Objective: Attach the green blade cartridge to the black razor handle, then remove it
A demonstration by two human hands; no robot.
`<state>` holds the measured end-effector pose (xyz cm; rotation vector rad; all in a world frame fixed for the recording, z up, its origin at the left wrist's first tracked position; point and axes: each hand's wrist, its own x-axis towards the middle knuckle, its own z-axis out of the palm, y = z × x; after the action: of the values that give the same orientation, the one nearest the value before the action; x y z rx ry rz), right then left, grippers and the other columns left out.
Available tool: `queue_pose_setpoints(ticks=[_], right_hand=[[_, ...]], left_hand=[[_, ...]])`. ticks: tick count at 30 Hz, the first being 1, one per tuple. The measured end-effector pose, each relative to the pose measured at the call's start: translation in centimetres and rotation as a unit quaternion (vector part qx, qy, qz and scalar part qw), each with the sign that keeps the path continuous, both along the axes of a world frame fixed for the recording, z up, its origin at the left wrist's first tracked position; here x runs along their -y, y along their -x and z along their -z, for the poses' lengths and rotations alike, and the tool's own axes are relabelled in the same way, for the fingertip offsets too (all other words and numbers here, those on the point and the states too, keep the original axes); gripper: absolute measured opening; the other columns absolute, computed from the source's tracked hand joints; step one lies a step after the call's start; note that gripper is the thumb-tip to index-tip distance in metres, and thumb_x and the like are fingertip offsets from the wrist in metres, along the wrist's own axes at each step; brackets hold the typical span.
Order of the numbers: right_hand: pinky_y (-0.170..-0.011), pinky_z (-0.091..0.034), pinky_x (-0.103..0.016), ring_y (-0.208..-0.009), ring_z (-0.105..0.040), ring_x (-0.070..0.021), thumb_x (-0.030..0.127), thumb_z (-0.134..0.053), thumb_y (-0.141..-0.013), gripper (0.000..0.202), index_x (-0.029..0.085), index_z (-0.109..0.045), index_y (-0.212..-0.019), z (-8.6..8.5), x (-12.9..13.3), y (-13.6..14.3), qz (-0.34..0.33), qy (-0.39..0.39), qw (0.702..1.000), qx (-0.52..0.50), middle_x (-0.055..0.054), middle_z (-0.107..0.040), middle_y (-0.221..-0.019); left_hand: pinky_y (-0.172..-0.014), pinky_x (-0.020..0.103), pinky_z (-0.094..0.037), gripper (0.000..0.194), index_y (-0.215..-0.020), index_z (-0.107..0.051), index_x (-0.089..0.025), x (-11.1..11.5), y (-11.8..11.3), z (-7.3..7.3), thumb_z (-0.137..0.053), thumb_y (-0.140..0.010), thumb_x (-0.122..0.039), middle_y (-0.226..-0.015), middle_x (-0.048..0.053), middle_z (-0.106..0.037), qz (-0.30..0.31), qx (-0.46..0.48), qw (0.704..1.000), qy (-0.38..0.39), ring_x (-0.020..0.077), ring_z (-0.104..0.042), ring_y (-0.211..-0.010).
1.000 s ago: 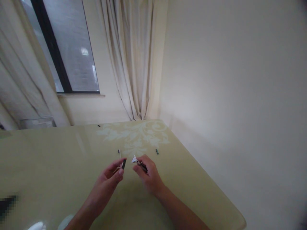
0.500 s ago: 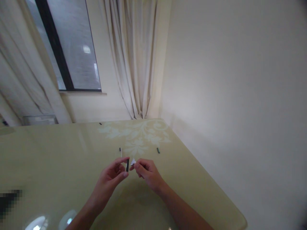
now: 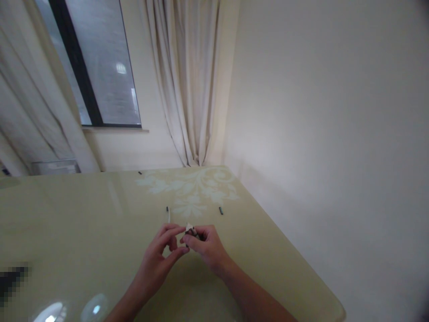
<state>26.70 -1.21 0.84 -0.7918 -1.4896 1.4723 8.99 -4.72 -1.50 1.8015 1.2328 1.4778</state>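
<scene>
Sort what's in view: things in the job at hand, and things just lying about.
In the job:
small pale-and-dark item, between left hand and right hand

Apparently just lying about:
nearer dark piece
farthest dark piece
dark-tipped white strand, though its near end is unclear by the left hand

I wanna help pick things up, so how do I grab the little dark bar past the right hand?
I'd pinch the little dark bar at its middle, coming from above, fingertips on its long sides: it looks narrow and lies flat on the table.
</scene>
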Motion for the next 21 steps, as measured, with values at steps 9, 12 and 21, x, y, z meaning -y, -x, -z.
queue_pose_setpoints(ticks=[9,12,21], right_hand=[[-0.052,-0.020,-0.026,-0.057,-0.028,-0.0089,0.045,-0.073,-0.083,0.038,0.016,-0.058,-0.065,-0.1,0.2,0.3,0.053,-0.051,0.994,0.076,0.004,-0.036,-0.060],[-0.052,-0.019,-0.026,-0.057,-0.028,-0.0088,0.045,-0.069,-0.086,0.043,0.017,-0.052,-0.060,-0.2,0.3,0.4,0.063,-0.089,0.989,0.095,0.004,-0.034,-0.059],[-0.052,-0.022,-0.025,-0.056,-0.032,-0.0092,0.053,-0.072,-0.086,0.043,0.014,-0.067,-0.069,0.5,0.0,0.4,0.028,-0.051,0.997,0.056,0.004,-0.039,-0.060]], left_hand=[[-0.071,0.027,-0.059,0.030,-0.127,-0.070,-0.026,0.2,-0.1,0.2,-0.065,-0.099,-0.034,-0.108,0.007,-0.069,-0.089,-0.161,0.968,-0.169,0.0151,-0.065,-0.075],[-0.081,0.030,-0.059,0.030,-0.129,-0.068,-0.025,0.2,0.3,0.5,-0.063,-0.100,-0.027,-0.111,0.008,-0.071,-0.128,-0.233,0.938,-0.222,0.0176,-0.068,-0.084],[-0.069,0.026,-0.055,0.029,-0.122,-0.069,-0.026,0.3,-0.3,-0.5,-0.071,-0.093,-0.030,-0.104,0.004,-0.066,-0.078,-0.129,0.981,-0.121,0.0135,-0.059,-0.071]])
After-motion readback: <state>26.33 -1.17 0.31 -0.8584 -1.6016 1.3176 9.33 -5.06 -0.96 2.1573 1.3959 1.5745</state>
